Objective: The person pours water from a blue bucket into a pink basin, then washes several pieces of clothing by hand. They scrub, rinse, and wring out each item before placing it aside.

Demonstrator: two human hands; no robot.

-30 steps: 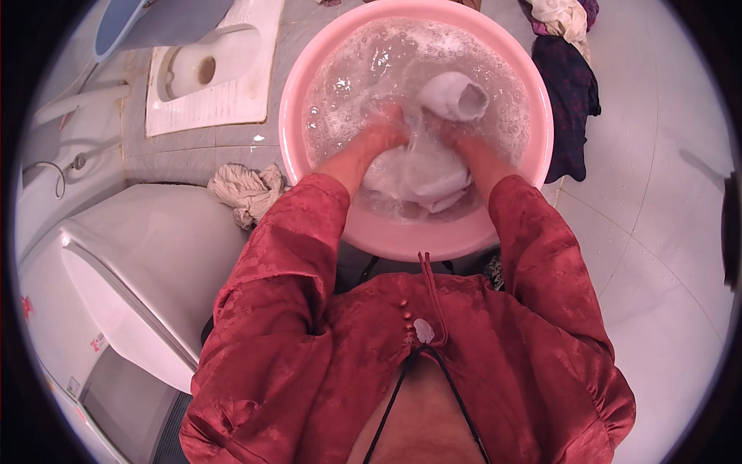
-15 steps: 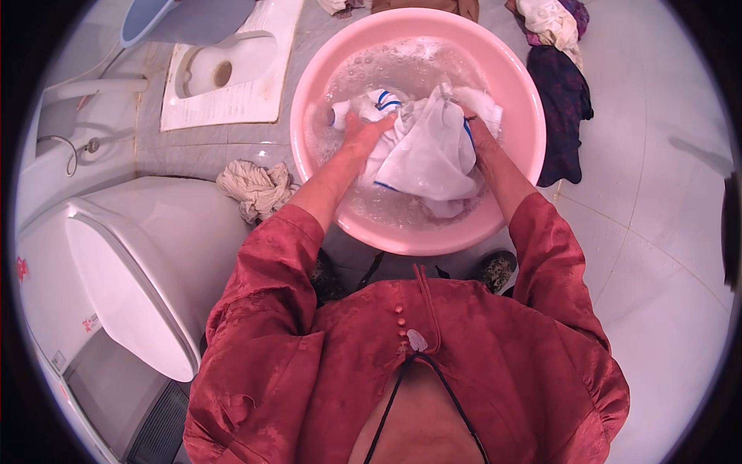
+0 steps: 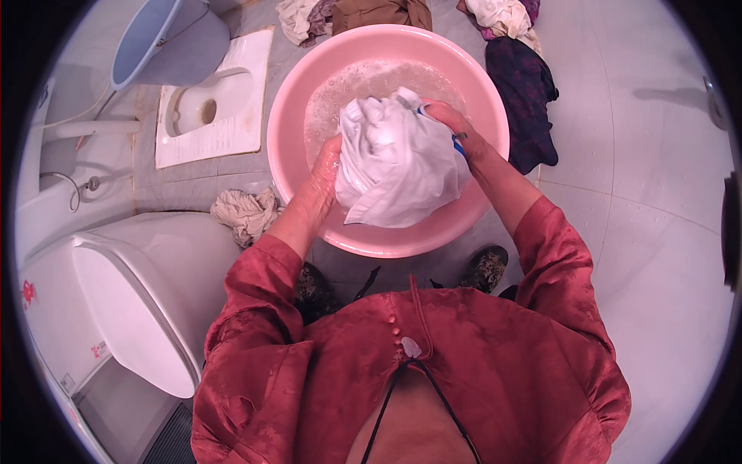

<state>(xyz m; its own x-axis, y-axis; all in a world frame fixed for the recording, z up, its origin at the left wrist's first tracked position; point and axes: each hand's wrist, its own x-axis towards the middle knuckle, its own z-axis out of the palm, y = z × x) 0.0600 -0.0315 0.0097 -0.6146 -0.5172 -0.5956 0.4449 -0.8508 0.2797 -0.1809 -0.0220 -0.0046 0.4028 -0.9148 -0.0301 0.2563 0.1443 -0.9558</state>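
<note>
One pink basin (image 3: 495, 116) on the tiled floor (image 3: 641, 255), holding foamy water (image 3: 348, 93). One white garment (image 3: 398, 166), wet and bunched, lifted above the water between my two hands. My left hand (image 3: 325, 166) presses against its left side, the grip closed on the cloth; my right hand (image 3: 452, 124) clamps its upper right edge, where a little blue trim shows. Both my sleeves are red satin, pushed back from the wrists.

Around the basin: one crumpled beige rag (image 3: 247, 213) on the floor just left of the rim; one dark garment (image 3: 525, 93) lying at the right rim; a heap of mixed cloths (image 3: 348, 14) behind the far rim, count unclear. One squat toilet pan (image 3: 212, 100) at upper left, with one blue bucket (image 3: 143, 39) beside it. One white appliance (image 3: 131, 309) with its lid raised at lower left. My two shoes show just below the basin, close under its near rim
</note>
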